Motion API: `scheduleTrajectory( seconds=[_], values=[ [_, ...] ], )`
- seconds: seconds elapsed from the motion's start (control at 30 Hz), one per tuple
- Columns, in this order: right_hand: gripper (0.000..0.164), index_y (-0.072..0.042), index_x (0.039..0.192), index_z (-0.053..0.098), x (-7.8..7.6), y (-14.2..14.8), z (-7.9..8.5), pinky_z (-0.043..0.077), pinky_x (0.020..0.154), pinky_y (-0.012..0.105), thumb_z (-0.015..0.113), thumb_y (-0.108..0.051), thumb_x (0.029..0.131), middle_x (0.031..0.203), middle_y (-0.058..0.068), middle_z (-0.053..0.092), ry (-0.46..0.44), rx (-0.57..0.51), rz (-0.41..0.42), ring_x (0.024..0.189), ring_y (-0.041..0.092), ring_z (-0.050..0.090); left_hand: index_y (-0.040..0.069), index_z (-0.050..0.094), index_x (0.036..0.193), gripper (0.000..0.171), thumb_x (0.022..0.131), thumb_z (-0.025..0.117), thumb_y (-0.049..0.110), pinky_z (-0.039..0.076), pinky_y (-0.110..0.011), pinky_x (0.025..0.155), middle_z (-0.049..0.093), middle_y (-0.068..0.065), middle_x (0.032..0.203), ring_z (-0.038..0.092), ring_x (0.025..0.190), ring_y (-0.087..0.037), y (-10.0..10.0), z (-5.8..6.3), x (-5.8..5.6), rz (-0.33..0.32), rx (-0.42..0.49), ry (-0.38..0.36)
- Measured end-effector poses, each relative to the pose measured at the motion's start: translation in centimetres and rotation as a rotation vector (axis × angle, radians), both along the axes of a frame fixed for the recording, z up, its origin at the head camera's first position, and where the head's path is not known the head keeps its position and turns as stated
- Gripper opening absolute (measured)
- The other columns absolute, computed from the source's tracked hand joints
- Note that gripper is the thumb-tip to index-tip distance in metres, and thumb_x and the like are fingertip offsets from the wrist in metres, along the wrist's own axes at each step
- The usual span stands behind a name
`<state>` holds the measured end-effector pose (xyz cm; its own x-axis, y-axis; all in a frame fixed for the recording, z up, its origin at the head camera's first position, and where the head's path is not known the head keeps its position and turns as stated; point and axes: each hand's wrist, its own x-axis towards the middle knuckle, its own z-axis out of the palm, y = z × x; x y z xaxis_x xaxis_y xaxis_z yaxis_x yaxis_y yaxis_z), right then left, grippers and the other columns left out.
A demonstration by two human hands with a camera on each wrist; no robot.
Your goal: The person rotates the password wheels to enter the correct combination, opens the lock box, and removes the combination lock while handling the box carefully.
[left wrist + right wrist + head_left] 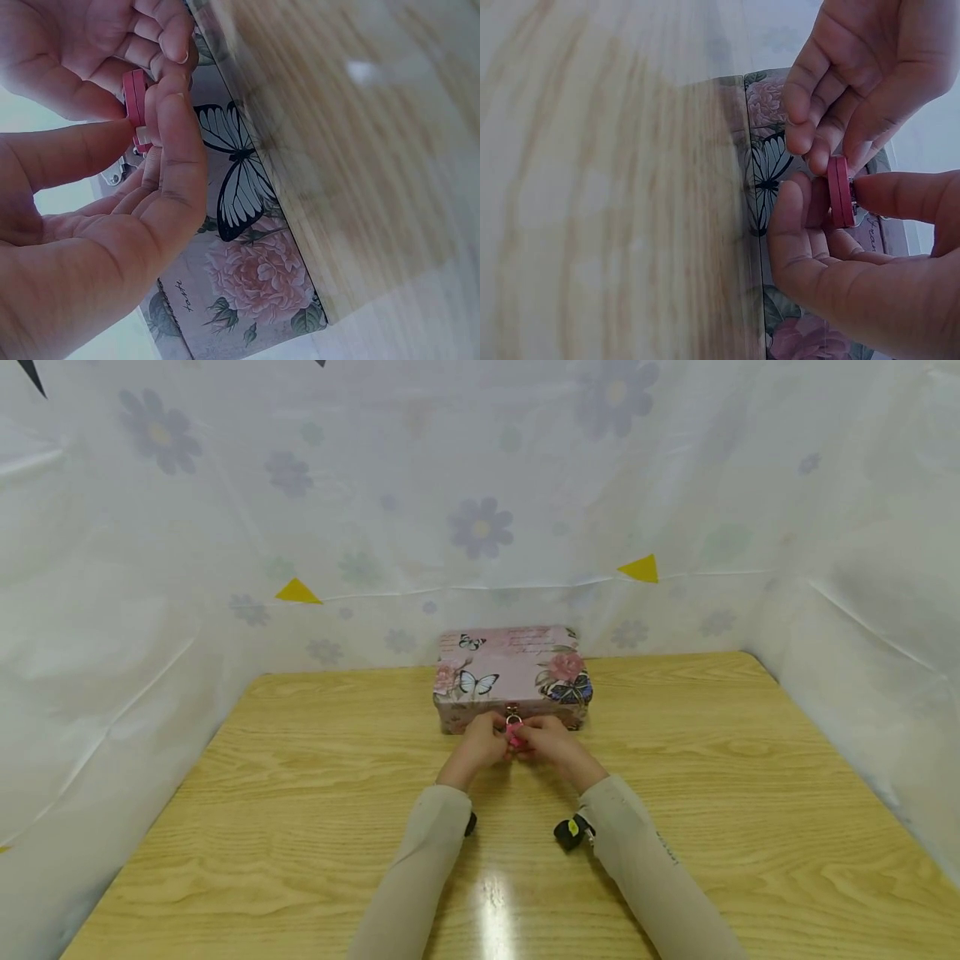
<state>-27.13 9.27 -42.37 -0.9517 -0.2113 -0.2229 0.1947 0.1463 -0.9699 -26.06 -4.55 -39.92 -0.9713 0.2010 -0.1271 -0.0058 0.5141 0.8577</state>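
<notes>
A small pink padlock is at the front of a pink box printed with butterflies and roses. Its metal shackle stands up at the box's clasp; whether it is fastened cannot be told. From the left, my left hand pinches the padlock between thumb and fingers. My right hand grips it from the other side, and in the right wrist view its thumb presses the padlock's face. The fingers hide much of the padlock's body. The box lid is down.
The box stands near the back edge of a wood-grain table. A white flowered curtain hangs behind and along both sides, with yellow triangles on it. A black wrist device hangs under the right sleeve.
</notes>
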Motion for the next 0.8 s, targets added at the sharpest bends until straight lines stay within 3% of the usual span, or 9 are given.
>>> scheduleTrajectory(
  seconds=[0.4,0.8],
  values=[
    [0.030,0.018,0.117,0.054,0.26,-0.05,0.09,0.055,0.073,0.027,0.045,-0.004,0.098,0.085,0.007,0.062,-0.022,-0.011,-0.002,0.073,0.009,0.059,-0.013,0.053,0.112,0.028,0.085,0.051,-0.011,0.046,-0.022,0.056,0.062,-0.014,0.076,0.062,0.064,-0.019,0.00,-0.18,-0.01,0.003,0.015,0.003],
    [0.028,0.019,0.113,0.055,-0.02,-0.05,-0.01,0.055,0.076,0.030,0.047,-0.001,0.096,0.085,0.006,0.063,-0.008,-0.045,-0.006,0.073,0.009,0.060,-0.012,0.052,0.114,0.028,0.087,0.050,-0.011,0.049,-0.024,0.057,0.062,-0.018,0.081,0.067,0.075,-0.033,0.20,-0.03,0.04,0.022,0.043,-0.030]
  ],
)
